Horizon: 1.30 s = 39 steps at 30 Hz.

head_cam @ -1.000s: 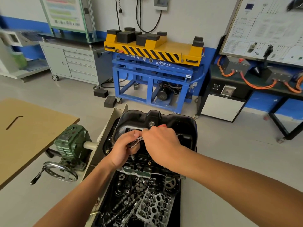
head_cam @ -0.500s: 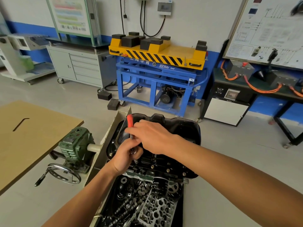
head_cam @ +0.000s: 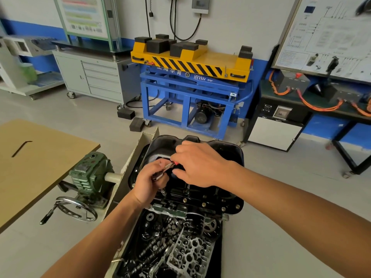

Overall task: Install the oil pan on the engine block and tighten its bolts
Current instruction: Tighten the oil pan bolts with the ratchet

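Observation:
The black oil pan [head_cam: 230,155] sits on top of the engine block, with bolts [head_cam: 223,209] along its near flange. My left hand [head_cam: 149,181] grips the head end of a ratchet wrench [head_cam: 163,169] over a socket extension [head_cam: 163,192] that stands at the pan's near-left edge. My right hand [head_cam: 200,165] holds the wrench's red handle, which is mostly hidden under its fingers. The handle points to the right.
Below the pan, a black tray [head_cam: 217,253] holds a cylinder head [head_cam: 190,255] and several loose engine parts. A green gearbox with a handwheel [head_cam: 90,177] stands at the left beside a wooden table [head_cam: 40,161]. A blue and yellow lift cart [head_cam: 190,81] stands behind.
The red handle pointed up and away half a second ago; my right hand has swung it round to the right and lower. My left hand stays on the wrench head.

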Available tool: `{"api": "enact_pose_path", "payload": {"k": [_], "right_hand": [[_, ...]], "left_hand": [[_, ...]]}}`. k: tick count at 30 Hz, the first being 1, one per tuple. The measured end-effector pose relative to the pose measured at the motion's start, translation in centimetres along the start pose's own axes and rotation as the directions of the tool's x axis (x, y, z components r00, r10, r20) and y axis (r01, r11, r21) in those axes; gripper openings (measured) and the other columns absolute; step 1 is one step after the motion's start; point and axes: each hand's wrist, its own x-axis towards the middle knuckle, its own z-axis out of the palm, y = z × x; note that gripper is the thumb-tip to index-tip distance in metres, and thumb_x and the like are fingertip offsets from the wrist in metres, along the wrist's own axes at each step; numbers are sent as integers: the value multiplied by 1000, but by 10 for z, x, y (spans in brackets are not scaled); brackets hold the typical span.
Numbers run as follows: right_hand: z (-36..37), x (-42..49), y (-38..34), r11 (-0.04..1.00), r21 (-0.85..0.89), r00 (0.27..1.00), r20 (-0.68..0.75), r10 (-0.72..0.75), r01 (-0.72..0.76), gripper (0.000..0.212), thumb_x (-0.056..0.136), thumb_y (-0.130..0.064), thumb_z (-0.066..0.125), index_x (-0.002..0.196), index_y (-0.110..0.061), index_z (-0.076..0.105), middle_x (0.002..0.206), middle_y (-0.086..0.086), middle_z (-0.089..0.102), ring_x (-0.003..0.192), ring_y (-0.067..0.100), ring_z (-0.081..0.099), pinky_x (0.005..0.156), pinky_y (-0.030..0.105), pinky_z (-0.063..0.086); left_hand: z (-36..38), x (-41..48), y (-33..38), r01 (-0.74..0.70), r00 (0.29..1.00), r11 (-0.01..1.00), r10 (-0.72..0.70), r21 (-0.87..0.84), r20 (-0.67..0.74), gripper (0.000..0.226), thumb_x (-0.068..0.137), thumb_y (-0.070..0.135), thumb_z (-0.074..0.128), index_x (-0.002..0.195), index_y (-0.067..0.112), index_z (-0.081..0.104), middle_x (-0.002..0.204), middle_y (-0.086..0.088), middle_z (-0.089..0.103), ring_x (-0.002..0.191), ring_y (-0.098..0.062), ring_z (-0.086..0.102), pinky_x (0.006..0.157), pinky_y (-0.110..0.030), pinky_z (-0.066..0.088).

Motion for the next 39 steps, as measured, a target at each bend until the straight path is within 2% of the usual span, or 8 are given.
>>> {"api": "enact_pose_path", "payload": {"k": [4,9,12,15,22,25,31,39], "right_hand": [[-4,-8,-11,999,16,999,20,45,-45,33,96,-44,51,74,-20,52,77,-5,49,84,22,55,67,38,47],[-8,-15,-27,995,74,997,45,57,-60,52,95,-37,56,51,-25,33,50,-7,36,47,13,38,53,30,33],[-3,-16,-41,986,154,996,75,57,-68,51,94,-39,57,49,-25,38,52,-10,35,51,5,32,60,32,35],[5,-13,-55,966,242,994,68,81,-95,48,95,-36,56,51,-24,41,58,-10,34,57,4,27,63,34,34],[15,-8,-69,917,353,982,36,185,-186,35,89,-43,59,63,-19,60,63,-11,39,70,13,42,64,35,42],[15,-9,-70,908,345,971,109,215,-240,38,81,-55,64,63,-21,67,63,-9,49,69,14,53,65,36,51],[-3,-16,-55,904,258,924,270,271,-341,26,75,-34,71,59,-20,55,58,-6,52,56,11,50,50,28,37],[-3,-20,-43,944,-26,941,69,330,-329,39,86,-5,60,69,-20,28,68,-1,32,53,16,30,47,29,19]], "left_hand": [[-1,4,-3,16,999,1000,-16,4,-31,40,80,30,51,98,-4,62,50,-3,31,44,-13,23,51,-32,15],[4,5,-5,21,999,1000,-20,21,-50,41,67,44,62,88,11,73,82,-11,61,75,-22,56,61,-30,41],[12,7,-5,-15,1000,999,16,33,-24,30,74,36,57,82,11,71,83,-6,64,82,-20,59,73,-33,45],[18,6,-1,-11,1000,999,11,39,-4,34,83,27,47,90,-1,65,89,-19,58,88,-29,55,83,-37,45],[18,1,12,117,992,988,-112,-97,57,33,84,28,41,88,-1,57,77,-14,53,71,-19,55,68,-27,49],[15,2,8,83,996,996,-82,-45,35,25,80,21,44,84,0,56,75,-12,48,70,-19,48,67,-30,42],[5,8,-9,37,999,999,-37,40,-5,21,73,21,49,66,12,66,67,-7,55,65,-19,50,62,-33,39],[4,12,-14,-2,996,993,-9,121,92,27,83,26,43,63,18,60,51,-3,31,48,-17,21,52,-33,15]]}}
